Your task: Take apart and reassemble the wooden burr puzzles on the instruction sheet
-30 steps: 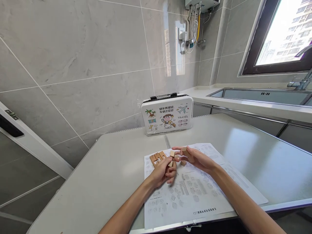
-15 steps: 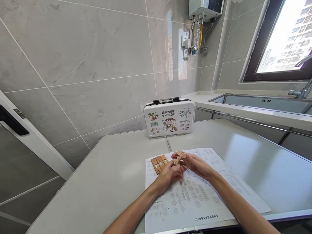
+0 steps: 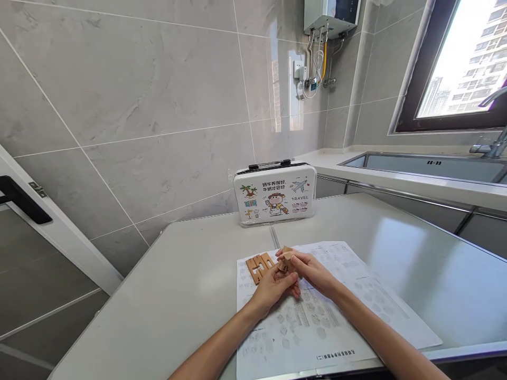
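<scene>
Close together over a printed sheet (image 3: 285,338), my two hands hold small light-wood puzzle pieces (image 3: 285,255). My left hand (image 3: 274,287) is closed around the lower piece, which bears a dark mark. From the right, my right hand (image 3: 311,268) pinches the upper part of the wood; its fingers partly hide where the pieces meet. Just left of my fingers, several flat brown wooden puzzle pieces (image 3: 256,269) with cut-out notches lie side by side on the sheet.
A white case (image 3: 276,195) with cartoon prints and a black handle stands at the table's back, against the tiled wall. To the right is a counter with a sink (image 3: 415,163) and faucet (image 3: 493,148). A door handle (image 3: 27,203) is at far left.
The held wooden pieces have turned and moved slightly left, and my right hand has shifted left with them. The flat pieces on the sheet stay in place.
</scene>
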Available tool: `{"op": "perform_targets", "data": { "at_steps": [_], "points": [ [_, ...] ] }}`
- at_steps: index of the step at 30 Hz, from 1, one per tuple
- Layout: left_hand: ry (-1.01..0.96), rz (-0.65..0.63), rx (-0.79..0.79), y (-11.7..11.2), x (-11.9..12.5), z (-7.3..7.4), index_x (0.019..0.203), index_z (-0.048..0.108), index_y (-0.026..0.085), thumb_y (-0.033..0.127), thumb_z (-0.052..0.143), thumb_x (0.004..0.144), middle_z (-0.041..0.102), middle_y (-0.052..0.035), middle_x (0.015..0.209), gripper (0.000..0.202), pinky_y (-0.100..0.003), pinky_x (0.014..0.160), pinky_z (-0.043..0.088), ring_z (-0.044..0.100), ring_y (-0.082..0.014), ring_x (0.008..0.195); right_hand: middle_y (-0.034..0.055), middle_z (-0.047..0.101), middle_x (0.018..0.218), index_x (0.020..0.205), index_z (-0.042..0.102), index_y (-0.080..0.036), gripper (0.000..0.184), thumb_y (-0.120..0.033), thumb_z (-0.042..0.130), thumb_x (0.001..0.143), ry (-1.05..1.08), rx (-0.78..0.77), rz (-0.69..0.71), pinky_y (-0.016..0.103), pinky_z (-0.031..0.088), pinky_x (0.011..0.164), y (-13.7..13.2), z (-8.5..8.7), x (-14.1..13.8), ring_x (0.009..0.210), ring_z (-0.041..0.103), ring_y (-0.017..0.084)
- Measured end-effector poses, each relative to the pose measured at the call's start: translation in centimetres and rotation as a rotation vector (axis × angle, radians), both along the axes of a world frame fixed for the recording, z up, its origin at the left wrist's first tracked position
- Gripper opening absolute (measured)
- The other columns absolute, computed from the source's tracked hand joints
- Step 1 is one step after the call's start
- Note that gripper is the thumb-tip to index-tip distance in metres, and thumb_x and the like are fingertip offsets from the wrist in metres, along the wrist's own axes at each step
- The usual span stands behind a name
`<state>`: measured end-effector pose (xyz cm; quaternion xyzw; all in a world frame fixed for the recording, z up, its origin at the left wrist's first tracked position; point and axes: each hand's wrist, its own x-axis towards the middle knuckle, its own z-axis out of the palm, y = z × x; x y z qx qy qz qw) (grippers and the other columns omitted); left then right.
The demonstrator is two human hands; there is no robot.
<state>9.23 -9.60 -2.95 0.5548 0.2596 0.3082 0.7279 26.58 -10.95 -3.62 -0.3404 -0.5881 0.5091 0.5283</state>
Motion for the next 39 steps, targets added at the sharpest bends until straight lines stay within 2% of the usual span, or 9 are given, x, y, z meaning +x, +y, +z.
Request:
{"op": "perform_targets", "data": {
  "at_steps": [6, 10, 16, 21, 26, 30, 33, 36, 39],
  "points": [
    [0.005, 0.077, -0.032, 0.6, -0.4, 0.0, 0.090, 0.061, 0.015, 0.061, 0.076, 0.084, 0.062, 0.0001, 0.071, 0.048, -0.025, 0.060, 0.049, 0.058, -0.0111, 0.058, 0.0091, 0.069, 0.126, 0.109, 0.078, -0.024, 0.042, -0.060, 0.072, 0.088, 0.085, -0.059, -0.168, 0.039, 0.051, 0.095, 0.6, -0.3, 0.5, 0.108, 0.064, 0.027],
    [0.013, 0.135, -0.070, 1.2, -0.6, -0.1, 0.086, 0.058, 0.015, 0.068, 0.065, 0.088, 0.060, 0.0000, 0.067, 0.053, -0.024, 0.058, 0.048, 0.054, -0.0106, 0.056, 0.0067, 0.072, 0.102, 0.099, 0.077, -0.022, 0.042, -0.060, 0.077, 0.083, 0.067, -0.064, -0.248, 0.036, 0.051, 0.086, 0.5, 0.3, 0.4, 0.093, 0.065, 0.024],
    [0.102, 0.131, 0.186, 1.0, -0.5, -0.1, 0.097, 0.056, 0.017, 0.065, 0.067, 0.089, 0.059, 0.0029, 0.072, 0.049, -0.022, 0.048, 0.044, 0.053, -0.0086, 0.050, 0.0061, 0.068, 0.089, 0.093, 0.075, -0.022, 0.045, -0.065, 0.076, 0.080, 0.013, -0.037, -0.246, 0.036, 0.053, 0.072, 0.6, 0.2, 0.0, 0.085, 0.063, 0.024],
    [0.119, 0.086, 0.166, 0.7, -0.5, -0.2, 0.094, 0.050, 0.020, 0.069, 0.055, 0.094, 0.058, 0.0042, 0.067, 0.049, -0.020, 0.038, 0.036, 0.047, -0.0075, 0.041, 0.0071, 0.067, 0.102, 0.111, 0.072, -0.023, 0.052, -0.070, 0.061, 0.091, 0.025, -0.067, -0.330, 0.035, 0.054, 0.074, 0.8, -0.1, 0.5, 0.083, 0.063, 0.021],
    [-0.001, 0.100, -0.030, 1.3, -0.8, -0.2, 0.093, 0.050, 0.019, 0.064, 0.068, 0.088, 0.059, 0.0023, 0.080, 0.048, -0.020, 0.040, 0.042, 0.049, -0.0062, 0.047, 0.0075, 0.065, 0.110, 0.137, 0.057, -0.027, 0.059, -0.063, 0.066, 0.091, 0.159, -0.088, -0.279, 0.030, 0.048, 0.059, 0.6, 0.4, 0.8, 0.084, 0.066, 0.021],
    [-0.030, 0.120, -0.082, 1.5, -1.0, 0.3, 0.106, 0.053, 0.018, 0.059, 0.070, 0.089, 0.065, -0.0020, 0.090, 0.048, -0.019, 0.040, 0.044, 0.054, -0.0070, 0.050, 0.0053, 0.069, 0.101, 0.152, 0.038, -0.027, 0.080, -0.060, 0.072, 0.088, 0.216, -0.130, -0.245, 0.029, 0.042, 0.054, 0.4, 0.7, 0.4, 0.069, 0.062, 0.017],
    [0.016, 0.126, -0.033, 1.5, -1.1, 0.6, 0.122, 0.050, 0.017, 0.057, 0.067, 0.092, 0.070, -0.0040, 0.090, 0.052, -0.020, 0.040, 0.044, 0.058, -0.0090, 0.048, 0.0051, 0.070, 0.096, 0.135, 0.054, -0.020, 0.066, -0.061, 0.074, 0.087, 0.212, -0.176, -0.201, 0.028, 0.039, 0.054, 0.6, 0.4, 0.4, 0.063, 0.056, 0.013],
    [0.037, 0.112, -0.014, 1.3, -1.2, 0.8, 0.144, 0.036, 0.020, 0.055, 0.066, 0.094, 0.073, -0.0042, 0.088, 0.068, -0.020, 0.039, 0.044, 0.060, -0.0104, 0.045, 0.0042, 0.068, 0.092, 0.114, 0.066, -0.018, 0.051, -0.061, 0.074, 0.087, 0.189, -0.171, -0.152, 0.027, 0.040, 0.055, 0.8, 0.0, 0.7, 0.062, 0.052, 0.011],
    [0.032, 0.081, -0.018, 1.1, -1.3, 0.9, 0.153, 0.028, 0.021, 0.054, 0.068, 0.093, 0.074, -0.0053, 0.090, 0.079, -0.020, 0.040, 0.045, 0.064, -0.0116, 0.047, 0.0025, 0.067, 0.091, 0.118, 0.068, -0.021, 0.053, -0.063, 0.073, 0.087, 0.151, -0.168, -0.125, 0.027, 0.039, 0.054, 0.8, 0.0, 0.8, 0.060, 0.051, 0.011]
  ]
}}
